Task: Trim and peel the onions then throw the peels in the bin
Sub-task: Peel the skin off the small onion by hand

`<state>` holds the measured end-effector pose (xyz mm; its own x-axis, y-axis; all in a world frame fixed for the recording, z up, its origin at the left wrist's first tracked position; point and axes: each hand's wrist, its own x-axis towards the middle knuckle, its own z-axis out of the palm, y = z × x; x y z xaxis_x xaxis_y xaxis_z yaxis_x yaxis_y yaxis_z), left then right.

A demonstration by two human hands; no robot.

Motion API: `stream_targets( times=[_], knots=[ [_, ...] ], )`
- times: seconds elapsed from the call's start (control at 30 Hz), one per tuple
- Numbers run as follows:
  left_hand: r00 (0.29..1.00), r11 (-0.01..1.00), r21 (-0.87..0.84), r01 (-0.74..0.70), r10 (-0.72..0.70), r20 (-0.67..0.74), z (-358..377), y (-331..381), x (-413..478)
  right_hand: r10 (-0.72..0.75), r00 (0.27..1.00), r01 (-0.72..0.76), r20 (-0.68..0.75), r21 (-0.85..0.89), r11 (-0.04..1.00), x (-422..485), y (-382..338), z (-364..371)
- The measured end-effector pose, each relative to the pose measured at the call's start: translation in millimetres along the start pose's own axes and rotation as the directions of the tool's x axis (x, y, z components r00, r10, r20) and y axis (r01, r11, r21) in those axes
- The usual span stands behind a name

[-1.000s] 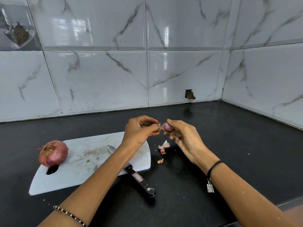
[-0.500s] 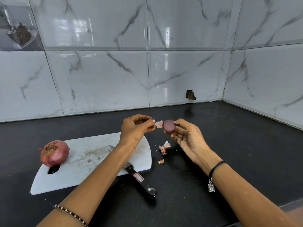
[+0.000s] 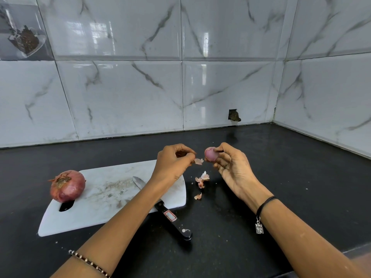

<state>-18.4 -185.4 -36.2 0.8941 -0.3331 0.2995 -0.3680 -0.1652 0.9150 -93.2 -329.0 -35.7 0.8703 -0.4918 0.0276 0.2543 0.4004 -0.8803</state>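
Right now both hands are held up over the black counter (image 3: 291,177), their fingertips close together but not touching. The right hand (image 3: 232,167) has its thumb and fingertips curled round a small onion (image 3: 211,154), smooth and purple, held at the very ends of the fingers. The left hand (image 3: 172,163) is bunched, thumb and forefinger pinched tight on a peel scrap (image 3: 198,161). That scrap hangs in the gap between the two sets of fingertips, just beside the small onion; whether it touches it I cannot tell.

Straight below the fingertips, down on the counter, lie some loose peels (image 3: 202,178), pale pink, with one more bit a little nearer the person. A white cutting board (image 3: 104,209) lies beneath the left wrist and stretches away to the left of the fingers. On it rests a knife (image 3: 172,215), its blade passing under the left forearm and its black handle sticking off the near edge onto the counter. A big onion (image 3: 67,186), skin on, sits at the board's far left end by the grip slot, well apart from either hand.

A beaded bracelet (image 3: 90,263) circles the left forearm, and a black cord (image 3: 265,203) with a small metal charm hangs at the right wrist.
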Motion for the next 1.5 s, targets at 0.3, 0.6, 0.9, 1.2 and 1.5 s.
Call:
stream_targets(
  times=[0.3,0.6,0.9,1.2,1.5],
  knots=[
    [0.978,0.994,-0.075,-0.079,0.092,0.19,3.7,12.2,-7.7,-0.034,0.993,0.038,0.11,-0.036,0.999,0.9,1.7,-2.4],
    [0.961,0.976,-0.197,-0.096,0.143,0.237,-1.2,7.7,-7.4,-0.018,0.988,0.017,0.151,0.007,1.0,3.0,2.8,-3.5],
    [0.984,0.954,-0.299,0.027,0.028,0.177,-3.2,10.3,-6.0,-0.045,0.983,0.054,0.177,-0.042,0.998,5.9,6.2,-2.8],
    [0.992,0.956,-0.291,0.041,-0.004,0.129,-5.9,5.2,-3.0,-0.031,0.981,0.034,0.192,-0.01,0.999,8.1,8.4,-4.2],
    [0.981,0.946,-0.315,0.082,-0.021,0.193,-7.0,12.4,-5.8,-0.031,0.981,0.039,0.194,-0.037,0.999,3.3,5.5,-3.6]
  ],
)
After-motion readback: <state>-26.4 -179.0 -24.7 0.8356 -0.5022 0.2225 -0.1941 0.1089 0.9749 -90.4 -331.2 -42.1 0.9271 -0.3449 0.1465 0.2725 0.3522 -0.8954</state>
